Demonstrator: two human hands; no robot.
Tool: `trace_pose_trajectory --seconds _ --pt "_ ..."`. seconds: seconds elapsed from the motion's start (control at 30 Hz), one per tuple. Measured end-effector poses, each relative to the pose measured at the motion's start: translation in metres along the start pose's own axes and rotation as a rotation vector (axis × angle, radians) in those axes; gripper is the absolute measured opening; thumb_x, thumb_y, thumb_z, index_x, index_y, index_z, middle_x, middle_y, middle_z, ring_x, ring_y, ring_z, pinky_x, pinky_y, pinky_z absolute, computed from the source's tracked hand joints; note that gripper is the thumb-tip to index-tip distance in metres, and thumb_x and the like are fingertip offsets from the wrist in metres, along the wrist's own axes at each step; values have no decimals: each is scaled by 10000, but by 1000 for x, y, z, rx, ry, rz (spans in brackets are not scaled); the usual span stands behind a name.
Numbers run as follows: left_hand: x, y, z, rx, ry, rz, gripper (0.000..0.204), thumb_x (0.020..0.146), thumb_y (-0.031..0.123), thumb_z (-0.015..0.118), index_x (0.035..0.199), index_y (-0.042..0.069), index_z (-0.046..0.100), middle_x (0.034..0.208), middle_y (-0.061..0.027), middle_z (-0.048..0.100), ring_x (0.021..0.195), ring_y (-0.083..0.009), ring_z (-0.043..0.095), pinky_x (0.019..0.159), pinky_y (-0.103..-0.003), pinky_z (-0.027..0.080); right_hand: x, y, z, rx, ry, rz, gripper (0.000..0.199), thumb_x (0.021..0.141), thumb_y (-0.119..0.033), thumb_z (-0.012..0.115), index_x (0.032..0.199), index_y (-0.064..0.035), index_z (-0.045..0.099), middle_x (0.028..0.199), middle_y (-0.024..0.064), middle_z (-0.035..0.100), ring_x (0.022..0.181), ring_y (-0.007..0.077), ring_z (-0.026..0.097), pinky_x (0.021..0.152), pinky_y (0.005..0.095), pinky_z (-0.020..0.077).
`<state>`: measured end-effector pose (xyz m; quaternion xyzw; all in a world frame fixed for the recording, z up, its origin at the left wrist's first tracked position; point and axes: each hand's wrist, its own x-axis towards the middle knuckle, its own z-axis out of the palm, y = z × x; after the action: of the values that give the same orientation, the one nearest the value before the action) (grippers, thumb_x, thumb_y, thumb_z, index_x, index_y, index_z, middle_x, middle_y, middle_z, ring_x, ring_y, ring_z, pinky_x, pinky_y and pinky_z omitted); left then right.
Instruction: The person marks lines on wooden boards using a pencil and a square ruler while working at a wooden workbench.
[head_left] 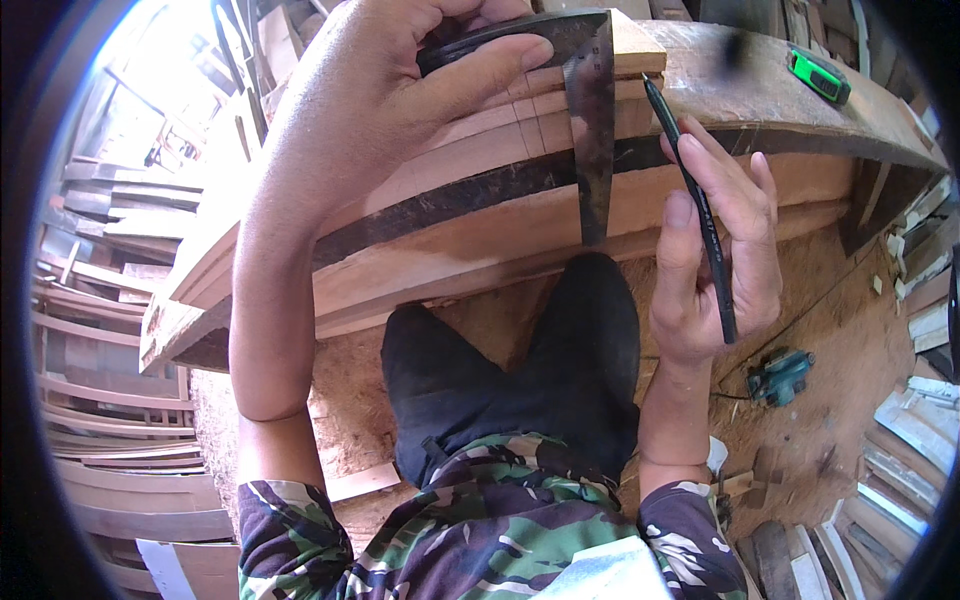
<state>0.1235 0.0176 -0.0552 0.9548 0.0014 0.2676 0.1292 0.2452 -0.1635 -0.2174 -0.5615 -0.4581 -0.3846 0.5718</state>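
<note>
My left hand (400, 90) is closed round the dark handle of a try square (592, 130). The square's metal blade hangs down past the edge of a stack of wooden boards (470, 130) on the workbench. Thin pencil lines cross the board's edge left of the blade. In my right hand (720, 240) a dark pencil (700, 200) is gripped between thumb and fingers, its tip pointing up beside the end of the top board. The tip looks close to the wood; whether it touches, I cannot tell.
A green and black tape measure (818, 75) lies on the workbench (730, 75) at the far right. On the dusty floor to the right sits a teal power tool (782, 378) with a cord. Stacked wood strips (120, 390) line the left; offcuts (900, 470) pile up at right.
</note>
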Motion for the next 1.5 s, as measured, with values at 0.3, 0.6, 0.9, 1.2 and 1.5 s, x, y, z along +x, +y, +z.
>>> trace_pose_trajectory --seconds 0.3,0.6,0.9,1.2,1.5 --pt "-1 5 0 -29 -16 -37 165 1002 145 768 1033 -14 735 872 -58 656 786 -136 605 718 -303 483 8 7 6 -2 40 -35 288 957 -39 783 1236 -105 815 1185 67 835 1189 253 767 1216 459 362" --pt "-1 -17 8 -145 0 -42 153 1004 129 753 1044 -18 736 874 -47 649 791 -124 595 721 -291 468 11 7 2 -54 -36 -90 295 992 -9 746 1277 -75 790 1224 109 822 1224 281 760 1221 482 394" --pt "-1 -16 3 -101 -27 -71 183 1014 175 763 1033 -5 732 884 -46 644 786 -123 590 702 -296 466 1 -2 -5 -127 -107 -81 246 972 7 753 1200 -74 795 1119 80 831 1187 297 774 1198 490 415" --pt "0 8 1 85 -15 -8 216 1024 212 764 1021 -1 722 819 -71 649 762 -155 593 691 -316 472 5 1 -22 -60 -17 42 191 966 -64 793 1155 -94 801 1114 50 838 1096 238 791 1206 471 400" --pt "14 -7 12 -70 -7 66 223 1025 209 761 1030 -12 730 841 -107 703 738 -177 641 679 -330 500 6 8 -23 -55 22 63 145 1027 -98 768 1169 -71 768 1115 76 845 1046 189 798 1215 483 418"
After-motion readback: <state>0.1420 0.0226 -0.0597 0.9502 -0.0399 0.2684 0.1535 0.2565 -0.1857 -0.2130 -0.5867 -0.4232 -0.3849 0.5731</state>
